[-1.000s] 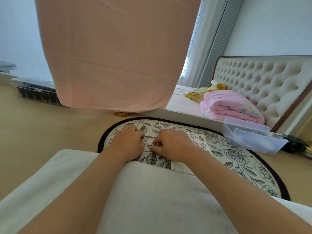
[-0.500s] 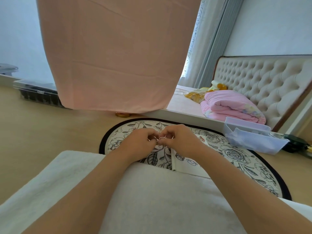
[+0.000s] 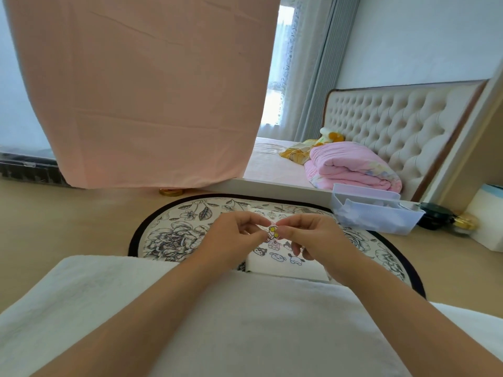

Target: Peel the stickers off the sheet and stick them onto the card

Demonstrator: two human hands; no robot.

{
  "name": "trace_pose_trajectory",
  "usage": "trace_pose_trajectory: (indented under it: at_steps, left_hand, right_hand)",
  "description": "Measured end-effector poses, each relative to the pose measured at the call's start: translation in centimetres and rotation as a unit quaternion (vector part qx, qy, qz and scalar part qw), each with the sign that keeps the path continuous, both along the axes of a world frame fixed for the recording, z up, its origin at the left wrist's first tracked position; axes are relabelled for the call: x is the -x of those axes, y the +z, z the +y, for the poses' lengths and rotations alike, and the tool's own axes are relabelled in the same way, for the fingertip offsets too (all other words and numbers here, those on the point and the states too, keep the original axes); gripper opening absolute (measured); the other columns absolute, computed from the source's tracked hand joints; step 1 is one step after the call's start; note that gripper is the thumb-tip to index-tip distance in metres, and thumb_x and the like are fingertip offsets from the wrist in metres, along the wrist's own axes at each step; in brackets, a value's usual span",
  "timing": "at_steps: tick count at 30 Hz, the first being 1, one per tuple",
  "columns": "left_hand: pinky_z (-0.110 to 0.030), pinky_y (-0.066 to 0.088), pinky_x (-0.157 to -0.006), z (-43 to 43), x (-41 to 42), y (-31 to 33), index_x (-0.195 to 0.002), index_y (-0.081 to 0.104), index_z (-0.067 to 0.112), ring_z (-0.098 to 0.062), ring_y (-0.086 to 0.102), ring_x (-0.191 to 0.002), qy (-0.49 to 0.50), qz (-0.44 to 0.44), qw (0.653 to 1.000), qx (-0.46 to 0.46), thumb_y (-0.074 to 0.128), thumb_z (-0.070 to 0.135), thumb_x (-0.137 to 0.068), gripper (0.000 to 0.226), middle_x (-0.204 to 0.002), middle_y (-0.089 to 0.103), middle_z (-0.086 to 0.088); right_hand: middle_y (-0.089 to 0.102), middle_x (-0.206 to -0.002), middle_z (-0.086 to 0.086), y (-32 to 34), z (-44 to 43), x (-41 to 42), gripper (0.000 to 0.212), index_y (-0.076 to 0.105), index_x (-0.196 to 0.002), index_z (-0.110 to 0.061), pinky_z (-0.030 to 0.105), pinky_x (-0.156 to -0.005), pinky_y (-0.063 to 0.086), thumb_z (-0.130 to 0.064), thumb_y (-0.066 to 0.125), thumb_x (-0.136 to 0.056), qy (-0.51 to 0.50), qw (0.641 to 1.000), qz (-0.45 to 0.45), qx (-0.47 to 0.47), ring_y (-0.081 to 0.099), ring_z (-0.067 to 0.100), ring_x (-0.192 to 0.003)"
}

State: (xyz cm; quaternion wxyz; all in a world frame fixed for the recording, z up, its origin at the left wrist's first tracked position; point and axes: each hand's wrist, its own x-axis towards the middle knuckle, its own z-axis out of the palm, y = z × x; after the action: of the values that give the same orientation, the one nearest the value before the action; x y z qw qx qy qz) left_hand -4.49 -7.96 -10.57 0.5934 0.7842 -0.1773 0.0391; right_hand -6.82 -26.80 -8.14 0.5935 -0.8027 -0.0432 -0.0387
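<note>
A small yellow-and-white cartoon sticker [image 3: 273, 232] is pinched between the fingertips of my left hand [image 3: 234, 238] and my right hand [image 3: 313, 238], a little above the mat. Below the hands lies a white card [image 3: 283, 263] with several cartoon stickers on it. A strip of the sticker sheet [image 3: 265, 213] shows just beyond my fingers; most of it is hidden by my hands.
The card lies on an oval floral mat [image 3: 174, 235] with a black border, on a wooden floor. A pale plastic bin [image 3: 378, 219] stands at the right, dark jars [image 3: 435, 219] beyond it. A white cushion [image 3: 245, 322] covers my lap. Pink cloth [image 3: 141, 91] hangs ahead.
My hands rose from pressing on the mat, came together and now hold a peeled sticker up between their fingertips. The card with stickers below them has come into sight.
</note>
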Motion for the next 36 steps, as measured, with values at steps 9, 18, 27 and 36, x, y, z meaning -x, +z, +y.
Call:
trace_pose_trajectory:
  at_steps: [9,18,27,36]
  left_hand:
    - [-0.025,0.049,-0.061,-3.6,0.4,-0.3,-0.083,0.073,0.031,-0.005,0.059,-0.061,0.018,-0.043,0.998,-0.046,0.077,0.032,-0.084,0.004,-0.074,0.073,0.013]
    - [-0.026,0.053,-0.060,-6.2,-0.8,-0.4,-0.081,0.073,0.031,-0.004,0.062,-0.059,0.044,-0.090,0.992,-0.073,0.076,0.029,-0.085,0.006,-0.073,0.071,0.016]
    - [-0.029,0.053,-0.064,-6.0,-0.1,-2.0,-0.082,0.070,0.033,-0.004,0.061,-0.062,0.047,-0.117,0.990,-0.068,0.074,0.027,-0.086,0.008,-0.072,0.069,0.021]
    - [-0.025,0.052,-0.063,-5.9,0.0,-2.0,-0.079,0.071,0.032,-0.011,0.065,-0.065,0.049,-0.104,0.992,-0.051,0.074,0.024,-0.086,0.010,-0.073,0.071,0.014]
  right_hand:
    - [0.076,-0.074,0.005,-0.1,-2.4,0.8,0.006,0.079,-0.087,-0.007,0.019,-0.053,0.051,-0.008,0.082,-0.082,-0.042,0.997,-0.053,0.045,0.057,0.004,-0.049]
    - [0.075,-0.075,-0.005,-0.7,-4.4,-0.1,0.008,0.078,-0.084,-0.022,0.015,-0.054,0.049,-0.015,0.077,-0.085,-0.082,0.982,-0.112,0.130,0.060,-0.002,-0.052]
    - [0.074,-0.072,-0.010,-2.0,-4.4,-0.4,0.009,0.079,-0.082,-0.025,0.016,-0.058,0.049,-0.016,0.077,-0.084,-0.064,0.979,-0.122,0.151,0.061,-0.002,-0.055]
    - [0.071,-0.070,-0.017,-2.6,-4.0,-0.4,0.011,0.076,-0.077,-0.031,0.019,-0.058,0.050,-0.022,0.075,-0.082,-0.089,0.967,-0.150,0.187,0.054,0.000,-0.053]
